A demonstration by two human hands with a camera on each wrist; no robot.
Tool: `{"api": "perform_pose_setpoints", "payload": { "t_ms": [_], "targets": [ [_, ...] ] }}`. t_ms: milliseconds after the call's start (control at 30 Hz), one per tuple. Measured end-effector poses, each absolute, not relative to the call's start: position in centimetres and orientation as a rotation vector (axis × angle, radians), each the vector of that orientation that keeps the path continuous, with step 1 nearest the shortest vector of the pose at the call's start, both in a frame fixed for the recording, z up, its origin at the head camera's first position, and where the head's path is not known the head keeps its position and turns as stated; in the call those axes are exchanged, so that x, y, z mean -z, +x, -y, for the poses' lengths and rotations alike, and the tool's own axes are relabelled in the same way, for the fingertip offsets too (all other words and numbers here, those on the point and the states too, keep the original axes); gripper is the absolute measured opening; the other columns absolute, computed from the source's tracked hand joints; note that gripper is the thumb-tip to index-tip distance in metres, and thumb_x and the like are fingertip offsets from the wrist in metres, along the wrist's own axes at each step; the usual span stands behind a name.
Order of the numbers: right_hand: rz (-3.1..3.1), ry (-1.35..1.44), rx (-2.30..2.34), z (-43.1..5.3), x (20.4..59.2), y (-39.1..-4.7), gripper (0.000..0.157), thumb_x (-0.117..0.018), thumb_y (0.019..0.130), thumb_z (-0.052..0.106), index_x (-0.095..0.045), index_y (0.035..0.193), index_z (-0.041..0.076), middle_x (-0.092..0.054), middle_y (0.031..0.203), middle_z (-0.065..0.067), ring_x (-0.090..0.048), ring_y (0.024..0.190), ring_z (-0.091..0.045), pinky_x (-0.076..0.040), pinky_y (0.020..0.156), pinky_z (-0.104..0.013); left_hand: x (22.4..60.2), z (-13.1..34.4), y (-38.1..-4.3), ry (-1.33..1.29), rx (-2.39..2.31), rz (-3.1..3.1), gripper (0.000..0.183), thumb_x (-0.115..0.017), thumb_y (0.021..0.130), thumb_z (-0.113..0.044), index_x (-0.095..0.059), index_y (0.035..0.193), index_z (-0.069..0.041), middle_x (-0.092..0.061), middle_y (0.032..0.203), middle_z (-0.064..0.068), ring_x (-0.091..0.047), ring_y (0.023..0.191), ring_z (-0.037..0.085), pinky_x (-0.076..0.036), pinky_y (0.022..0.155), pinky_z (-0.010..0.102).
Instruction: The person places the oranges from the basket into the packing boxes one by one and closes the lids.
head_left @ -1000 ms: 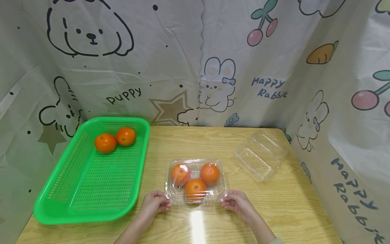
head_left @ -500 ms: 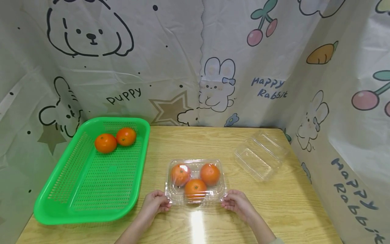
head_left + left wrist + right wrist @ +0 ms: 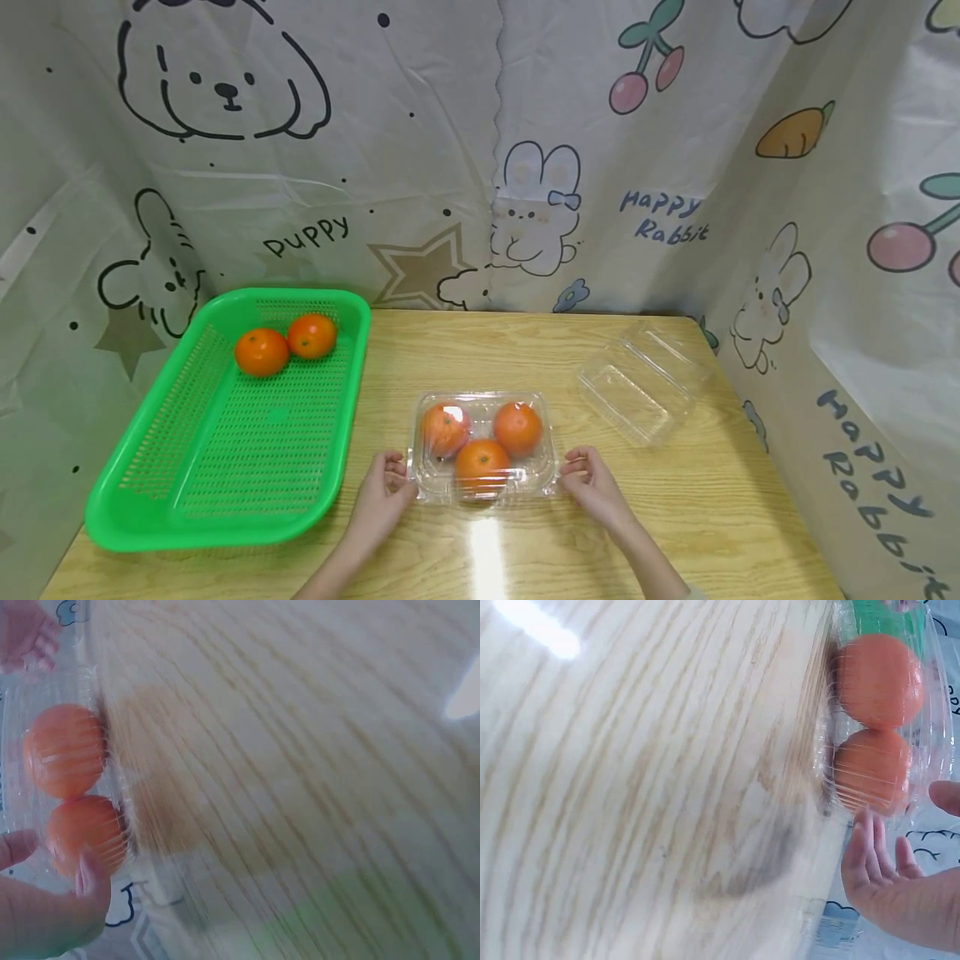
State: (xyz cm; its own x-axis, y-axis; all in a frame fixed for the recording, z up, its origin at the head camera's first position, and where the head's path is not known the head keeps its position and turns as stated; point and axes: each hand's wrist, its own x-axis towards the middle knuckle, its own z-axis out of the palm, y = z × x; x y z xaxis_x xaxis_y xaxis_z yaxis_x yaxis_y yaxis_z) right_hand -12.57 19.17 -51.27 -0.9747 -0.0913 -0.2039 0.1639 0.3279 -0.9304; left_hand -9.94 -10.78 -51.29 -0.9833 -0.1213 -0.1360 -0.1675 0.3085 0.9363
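A clear plastic clamshell box (image 3: 480,408) with its lid down stands on the table in front of me. Three tangerines (image 3: 482,467) are inside it, two behind and one in front. My left hand (image 3: 381,500) is at the box's left front corner, thumb and finger spread apart in the left wrist view. At the right front corner is my right hand (image 3: 595,490); its thumb stands away from its loosely bent fingers in the right wrist view. Both hands are close beside the box, and whether the fingertips touch it I cannot tell.
On the left stands a green plastic basket (image 3: 347,417) with two tangerines (image 3: 261,352) at its back. A second clear clamshell (image 3: 637,383) lies opened out at the back right of the wooden table (image 3: 675,508). Printed cloth walls (image 3: 435,167) rise behind and at the sides.
Both hands have loosened their pinch on the box's front corners and shifted slightly, their fingers parting. The box and its tangerines have stayed in place.
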Motion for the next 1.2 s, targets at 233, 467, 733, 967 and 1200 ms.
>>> {"api": "perform_pose_setpoints", "payload": {
  "t_ms": [233,467,733,967,1200],
  "targets": [
    [-2.730,-0.179,1.583,-18.8,50.5,-12.5,0.058,-0.070,0.070,0.001,-0.045,0.122,0.001,-0.050,0.119,-0.018,-0.049,0.105,-0.036,-0.042,0.086,-0.048,51.8,10.7,-10.0,-0.025,-1.647,-2.855,0.056,-0.066,0.068,0.005,-0.044,0.120,0.005,-0.047,0.118,0.019,-0.047,0.106,0.033,-0.042,0.090,0.049],
    [-2.940,-0.544,1.460,-18.1,50.5,-12.6,0.070,-0.076,0.061,0.004,-0.047,0.124,0.000,-0.047,0.125,-0.015,-0.046,0.113,-0.037,-0.040,0.092,-0.055,51.8,10.3,-9.9,0.184,-1.474,-2.991,0.068,-0.071,0.063,-0.003,-0.044,0.125,0.002,-0.040,0.131,0.020,-0.036,0.121,0.039,-0.032,0.096,0.059],
    [-3.014,-0.671,1.286,-17.4,50.7,-12.4,0.068,-0.078,0.066,0.016,-0.050,0.127,0.009,-0.042,0.133,-0.014,-0.042,0.120,-0.038,-0.039,0.088,-0.060,51.8,9.7,-10.0,0.419,-1.289,-3.143,0.067,-0.074,0.066,-0.013,-0.047,0.125,0.000,-0.039,0.133,0.021,-0.036,0.121,0.039,-0.035,0.094,0.058],
    [-3.085,-0.833,1.203,-16.6,51.4,-12.1,0.064,-0.077,0.068,0.019,-0.051,0.126,0.010,-0.041,0.133,-0.021,-0.043,0.117,-0.041,-0.044,0.085,-0.056,51.8,9.3,-9.9,0.520,-1.126,-3.215,0.065,-0.074,0.067,-0.017,-0.049,0.125,-0.001,-0.037,0.136,0.020,-0.034,0.124,0.040,-0.035,0.094,0.057],
    [-3.163,-0.939,1.135,-16.2,52.5,-12.1,0.055,-0.075,0.070,0.021,-0.056,0.119,0.008,-0.042,0.131,-0.021,-0.044,0.117,-0.037,-0.046,0.088,-0.043,52.1,8.7,-9.7,0.539,-1.086,-3.229,0.058,-0.073,0.071,-0.020,-0.052,0.123,-0.006,-0.037,0.137,0.017,-0.031,0.126,0.036,-0.035,0.096,0.054]
  ]
}}
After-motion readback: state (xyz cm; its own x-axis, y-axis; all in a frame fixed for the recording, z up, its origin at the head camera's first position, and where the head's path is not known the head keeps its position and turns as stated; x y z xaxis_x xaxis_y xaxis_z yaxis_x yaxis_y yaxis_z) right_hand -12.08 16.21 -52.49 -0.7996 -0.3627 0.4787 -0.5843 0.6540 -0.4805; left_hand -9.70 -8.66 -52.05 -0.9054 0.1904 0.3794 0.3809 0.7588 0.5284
